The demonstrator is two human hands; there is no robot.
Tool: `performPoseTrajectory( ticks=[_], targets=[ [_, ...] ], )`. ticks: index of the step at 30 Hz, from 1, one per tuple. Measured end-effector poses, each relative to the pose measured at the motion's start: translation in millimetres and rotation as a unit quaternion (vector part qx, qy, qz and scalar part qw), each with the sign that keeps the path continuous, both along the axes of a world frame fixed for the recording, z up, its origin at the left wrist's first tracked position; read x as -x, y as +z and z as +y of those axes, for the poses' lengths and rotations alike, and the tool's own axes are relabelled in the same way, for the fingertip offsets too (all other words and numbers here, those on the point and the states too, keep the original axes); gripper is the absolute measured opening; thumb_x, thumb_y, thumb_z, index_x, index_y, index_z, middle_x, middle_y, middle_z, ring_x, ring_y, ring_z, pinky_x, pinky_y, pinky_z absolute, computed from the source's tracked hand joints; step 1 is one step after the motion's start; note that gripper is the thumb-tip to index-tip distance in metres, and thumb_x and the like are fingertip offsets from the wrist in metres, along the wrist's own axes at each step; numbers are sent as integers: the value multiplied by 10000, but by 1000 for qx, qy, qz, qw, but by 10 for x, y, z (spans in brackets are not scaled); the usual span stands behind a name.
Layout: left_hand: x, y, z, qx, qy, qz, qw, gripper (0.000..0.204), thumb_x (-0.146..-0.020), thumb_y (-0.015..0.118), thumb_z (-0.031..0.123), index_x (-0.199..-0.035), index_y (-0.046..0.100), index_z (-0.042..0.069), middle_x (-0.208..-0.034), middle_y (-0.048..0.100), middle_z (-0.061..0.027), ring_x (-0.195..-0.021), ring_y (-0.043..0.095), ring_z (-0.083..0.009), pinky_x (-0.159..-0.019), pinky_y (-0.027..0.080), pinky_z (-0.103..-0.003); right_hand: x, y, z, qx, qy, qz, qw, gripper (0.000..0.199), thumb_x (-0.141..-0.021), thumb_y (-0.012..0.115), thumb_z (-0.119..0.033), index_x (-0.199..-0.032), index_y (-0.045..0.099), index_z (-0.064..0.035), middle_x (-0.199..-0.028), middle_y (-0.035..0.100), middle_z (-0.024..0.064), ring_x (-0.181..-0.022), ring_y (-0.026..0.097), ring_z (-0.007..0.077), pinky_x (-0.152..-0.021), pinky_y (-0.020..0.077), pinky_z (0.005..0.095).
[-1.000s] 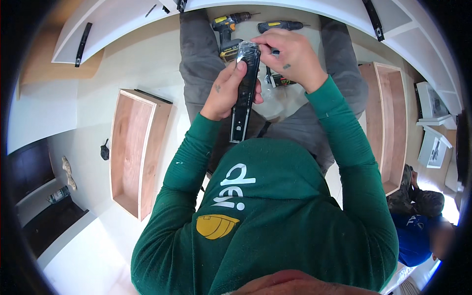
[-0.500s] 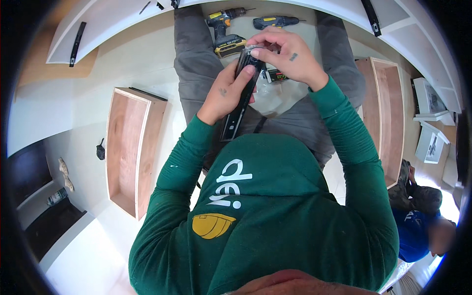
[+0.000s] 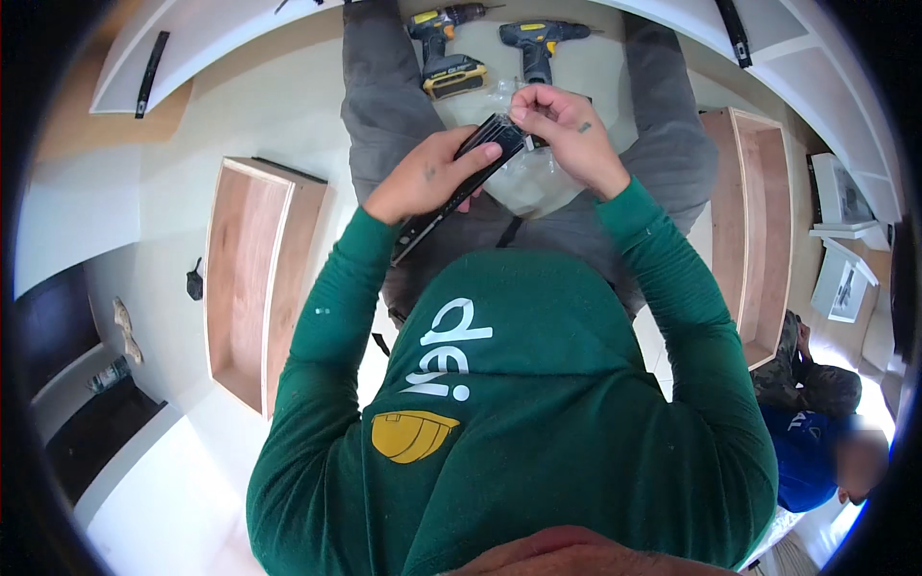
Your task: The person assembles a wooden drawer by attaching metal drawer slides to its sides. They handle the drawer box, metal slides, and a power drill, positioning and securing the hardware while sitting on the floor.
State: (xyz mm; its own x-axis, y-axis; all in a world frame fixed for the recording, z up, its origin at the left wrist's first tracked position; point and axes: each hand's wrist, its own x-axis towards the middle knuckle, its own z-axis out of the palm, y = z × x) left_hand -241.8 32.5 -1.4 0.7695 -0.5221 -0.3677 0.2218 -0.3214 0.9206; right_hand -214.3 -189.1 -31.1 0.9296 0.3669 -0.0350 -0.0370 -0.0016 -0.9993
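Note:
My left hand [image 3: 423, 178] is closed round a bundle of black drawer slides [image 3: 501, 136], with the thumb lying across the top. The slides tilt from lower left to upper right above my lap. At their upper end, my right hand [image 3: 571, 130] is closed, thumb and fingers pinching clear plastic wrap at the tip. Below that hand, a crumpled clear plastic bag [image 3: 540, 182] rests between my thighs. A small dark printed item there is mostly covered by my right hand.
Two cordless drills, one with a yellow-black battery [image 3: 454, 77] and another drill [image 3: 540, 46], lie between my legs. Wooden drawer boxes stand at left [image 3: 275, 288] and right [image 3: 741, 240]. A white cabinet [image 3: 663, 14] with mounted slides curves ahead. A person [image 3: 807, 451] sits at lower right.
The drawer slides have tilted further toward the right at their upper end. My left hand has shifted slightly left, and my right hand slightly lower, uncovering more of the second drill.

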Motion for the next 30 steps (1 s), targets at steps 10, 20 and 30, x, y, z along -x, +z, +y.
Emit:
performPoseTrajectory(
  ticks=[10,20,30],
  targets=[
    [-402,-473,-55,50,0,13,999,423,-1021,596,453,-1126,643,46,-720,639,-53,-525,615,-116,-493,517,-251,-598,-500,-50,53,-59,87,993,215,-1001,656,-263,-1021,689,-52,-841,664,-16,-762,604,76,-714,498,248],
    [-213,-590,-145,-146,60,-318,935,440,-999,636,431,-1086,654,0,-648,639,-96,-526,644,-163,-531,511,-324,-513,-780,76,-140,-176,303,926,160,-979,665,-182,-943,620,-33,-804,622,27,-685,591,156,-631,514,326],
    [-218,-107,63,21,186,-123,975,444,-1059,526,448,-1059,623,15,-766,626,-34,-613,603,-121,-563,510,-273,-83,-12,325,-6,-79,-241,967,230,-1084,510,-270,-957,570,-89,-809,555,10,-729,532,90,-652,471,265]
  ],
)
